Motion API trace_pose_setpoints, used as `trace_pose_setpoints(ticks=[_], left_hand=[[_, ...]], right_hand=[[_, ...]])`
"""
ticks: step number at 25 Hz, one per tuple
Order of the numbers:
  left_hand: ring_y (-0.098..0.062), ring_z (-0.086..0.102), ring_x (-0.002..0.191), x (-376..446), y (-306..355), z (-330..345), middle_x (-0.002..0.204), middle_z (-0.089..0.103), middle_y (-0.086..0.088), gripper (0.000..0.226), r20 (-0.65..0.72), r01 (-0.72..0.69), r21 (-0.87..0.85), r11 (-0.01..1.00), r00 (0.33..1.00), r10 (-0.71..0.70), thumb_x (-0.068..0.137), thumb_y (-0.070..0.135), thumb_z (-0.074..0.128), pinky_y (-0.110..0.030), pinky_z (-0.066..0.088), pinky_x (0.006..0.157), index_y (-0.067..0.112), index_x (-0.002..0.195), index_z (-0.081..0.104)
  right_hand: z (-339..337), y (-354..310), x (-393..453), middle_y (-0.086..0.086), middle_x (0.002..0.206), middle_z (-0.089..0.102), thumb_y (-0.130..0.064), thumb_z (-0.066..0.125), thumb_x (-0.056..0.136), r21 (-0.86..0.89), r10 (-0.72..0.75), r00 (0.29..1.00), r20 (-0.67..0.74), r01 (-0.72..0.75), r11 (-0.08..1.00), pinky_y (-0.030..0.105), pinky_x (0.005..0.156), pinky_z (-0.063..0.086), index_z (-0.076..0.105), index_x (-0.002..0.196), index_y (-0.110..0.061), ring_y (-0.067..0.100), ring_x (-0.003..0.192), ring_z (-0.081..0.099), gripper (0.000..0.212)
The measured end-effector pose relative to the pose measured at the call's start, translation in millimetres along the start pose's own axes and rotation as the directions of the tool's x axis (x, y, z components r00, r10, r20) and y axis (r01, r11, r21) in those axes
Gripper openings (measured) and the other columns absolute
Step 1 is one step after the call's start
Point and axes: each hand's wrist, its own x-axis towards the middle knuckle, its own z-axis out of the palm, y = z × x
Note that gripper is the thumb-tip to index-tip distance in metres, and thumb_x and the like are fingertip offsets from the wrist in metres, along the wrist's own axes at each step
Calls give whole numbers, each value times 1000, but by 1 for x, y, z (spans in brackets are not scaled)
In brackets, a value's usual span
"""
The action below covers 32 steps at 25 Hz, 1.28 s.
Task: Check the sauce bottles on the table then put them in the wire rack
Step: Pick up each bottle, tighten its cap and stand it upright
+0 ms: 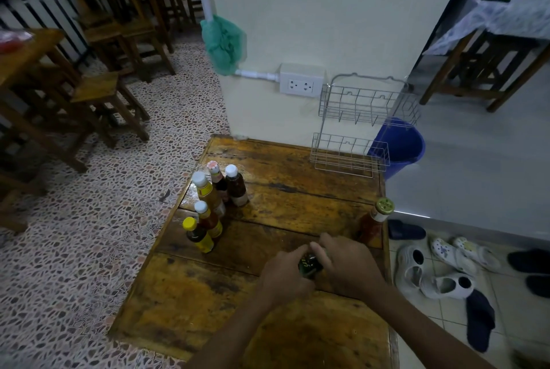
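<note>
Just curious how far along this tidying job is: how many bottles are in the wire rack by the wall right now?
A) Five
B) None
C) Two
B: both tiers of the wire rack are bare, while the cluster of bottles stands on the table.

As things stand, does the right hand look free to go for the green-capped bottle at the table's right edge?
Probably not yet: the right hand and left hand are both closed around a dark bottle. The green-capped bottle stands close by, with nothing between.
</note>
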Motion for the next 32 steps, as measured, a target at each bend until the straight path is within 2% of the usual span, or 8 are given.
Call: trace_pose_setpoints(ticks=[4,8,12,16,19,23,27,32], left_hand=[[-16,68,88,-1,-2,-33,107,69,8,46,195,-14,-228,973,979,60,75,37,79,-33,54,66,43,117,61],[-19,69,85,2,-7,-34,103,72,8,50,69,-26,-25,999,997,28,75,58,76,-48,59,72,37,116,58],[-25,70,97,-6,-30,-14,114,72,4,70,-24,-10,250,968,1000,17,80,71,68,-38,49,70,27,131,49],[-25,70,104,-12,-47,-3,124,69,4,60,-101,-14,415,909,993,62,88,56,70,-38,51,72,30,132,38],[-22,70,102,-10,-51,-28,122,69,8,64,25,1,14,1000,1000,-1,82,58,73,-42,58,75,35,136,47],[-9,70,99,-11,-56,-63,113,70,16,50,100,-30,-505,862,991,93,84,26,78,-30,58,75,47,125,59],[-15,68,82,-6,-68,-64,99,71,11,40,-71,-6,-243,970,997,-12,85,41,69,-45,57,67,42,121,53],[-16,69,105,-5,-90,-44,118,70,7,48,-308,26,27,999,951,-16,92,42,71,-32,57,77,28,135,54]], right_hand=[[-22,-7,11,-7,66,54,-45,29,107,57,-166,974,-154,176,983,33,41,40,52,80,-24,11,55,47,41],[-9,-23,26,-7,57,49,-43,27,105,241,39,992,-123,-9,971,37,43,39,48,77,-22,13,46,47,41],[16,-39,15,-5,62,48,-29,69,89,272,132,974,186,-180,945,28,39,36,52,85,-15,17,46,51,23],[34,-49,22,-8,66,41,-29,29,109,319,353,909,223,-410,854,32,68,43,52,89,-13,30,77,60,34],[21,-66,35,-11,63,42,-40,31,106,313,270,952,142,-303,900,32,65,44,57,96,-15,21,67,54,38],[1,-73,58,-11,64,47,-47,36,103,166,5,999,-44,3,986,25,41,34,50,83,-23,8,49,42,35],[9,-85,84,-10,56,37,-34,34,105,251,103,995,-1,-99,963,25,41,25,37,79,-25,11,41,33,28],[35,-93,94,-4,54,44,-30,40,107,247,173,979,112,-196,949,23,38,23,45,85,-20,15,37,35,25]])
